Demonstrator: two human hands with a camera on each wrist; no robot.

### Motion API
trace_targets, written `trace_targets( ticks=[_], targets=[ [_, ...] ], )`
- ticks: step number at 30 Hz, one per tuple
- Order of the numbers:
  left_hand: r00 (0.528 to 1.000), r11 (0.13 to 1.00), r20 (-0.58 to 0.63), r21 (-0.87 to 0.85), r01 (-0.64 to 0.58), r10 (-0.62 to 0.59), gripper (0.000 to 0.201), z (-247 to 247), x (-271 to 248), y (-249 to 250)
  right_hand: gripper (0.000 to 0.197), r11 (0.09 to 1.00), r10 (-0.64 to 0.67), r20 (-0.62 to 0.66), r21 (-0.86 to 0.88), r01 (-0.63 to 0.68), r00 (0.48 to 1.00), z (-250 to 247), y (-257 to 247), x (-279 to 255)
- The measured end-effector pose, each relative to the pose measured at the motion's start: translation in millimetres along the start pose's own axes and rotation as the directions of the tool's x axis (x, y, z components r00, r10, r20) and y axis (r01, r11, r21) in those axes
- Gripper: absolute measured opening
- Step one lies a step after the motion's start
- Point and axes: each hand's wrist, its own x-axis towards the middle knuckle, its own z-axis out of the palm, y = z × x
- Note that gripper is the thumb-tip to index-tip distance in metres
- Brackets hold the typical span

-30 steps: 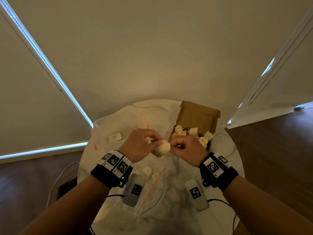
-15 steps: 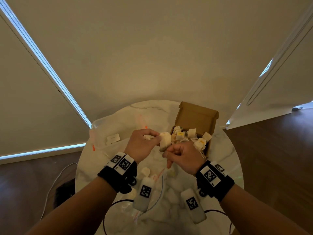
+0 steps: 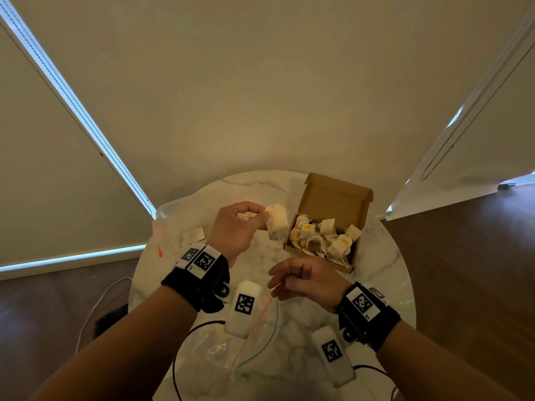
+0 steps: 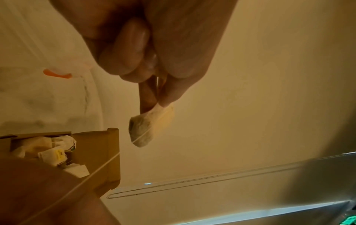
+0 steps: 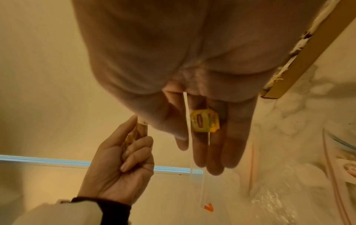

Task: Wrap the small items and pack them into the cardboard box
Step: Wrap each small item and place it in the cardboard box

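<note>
A pale tea bag (image 3: 276,222) (image 4: 142,132) hangs above the round marble table (image 3: 376,256), pinched at its top by my left hand (image 3: 240,227) (image 4: 156,102). Its thin string (image 3: 282,250) (image 4: 96,172) runs taut down to my right hand (image 3: 289,282) (image 5: 202,137), which pinches it nearer to me. The yellow tag (image 5: 205,121) lies against the right fingers. To the right stands the open cardboard box (image 3: 333,204) (image 4: 100,152), lid up, with several tea bags (image 3: 318,238) inside.
A clear zip bag (image 3: 252,342) lies on the table under my wrists. Another clear bag with an orange slider (image 3: 159,251) and a small white card (image 3: 193,234) lie at the left. Cables (image 3: 95,308) trail over the near table edge to the floor.
My hands have parted. The left lifted the tea bag up and away, while the right drew back toward me, pulling the string out straight.
</note>
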Motion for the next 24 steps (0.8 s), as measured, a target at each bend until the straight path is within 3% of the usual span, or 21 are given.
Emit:
trace_targets(
  ticks=[3,7,9,11,13,18,21,24],
  targets=[
    [1.0,1.0,0.012,-0.007,0.011,-0.011,0.004,-1.9,1.1,0.3,0.028,0.999,0.008,-0.037,-0.05,-0.01,0.999,-1.3,4.6,-0.8],
    [0.996,0.998,0.073,-0.045,0.055,-0.051,0.004,-6.7,1.6,-3.1,0.009,0.999,0.035,-0.195,0.012,-0.034,0.98,-3.1,1.9,2.7],
    [0.993,0.997,0.1,-0.04,0.064,-0.059,0.005,-7.9,-2.3,-6.0,0.01,0.986,-0.05,-0.308,-0.169,-0.003,0.95,-11.9,-2.5,9.9],
    [0.992,0.998,0.114,-0.026,0.064,-0.061,0.007,-7.3,-8.7,-10.6,0.011,0.914,-0.181,-0.367,-0.406,0.018,0.913,-20.6,-11.6,17.4],
    [0.989,0.997,0.125,0.007,0.073,-0.073,0.006,-5.4,-14.9,-17.1,0.013,0.878,-0.25,-0.367,-0.475,0.05,0.896,-25.8,-25.0,22.5],
    [0.99,0.992,0.097,0.078,0.097,-0.105,0.006,0.5,-20.5,-34.3,0.014,0.878,-0.288,-0.319,-0.465,0.115,0.903,-24.9,-53.4,30.8],
    [0.994,0.991,0.066,0.11,0.075,-0.083,0.005,3.6,-18.7,-35.7,0.018,0.89,-0.268,-0.279,-0.438,0.126,0.922,-20.9,-62.2,34.2],
    [0.998,0.99,0.037,0.13,0.044,-0.049,0.008,4.8,-11.7,-32.9,0.017,0.885,-0.31,-0.301,-0.438,0.158,0.902,-15.8,-69.9,38.2]
  ],
)
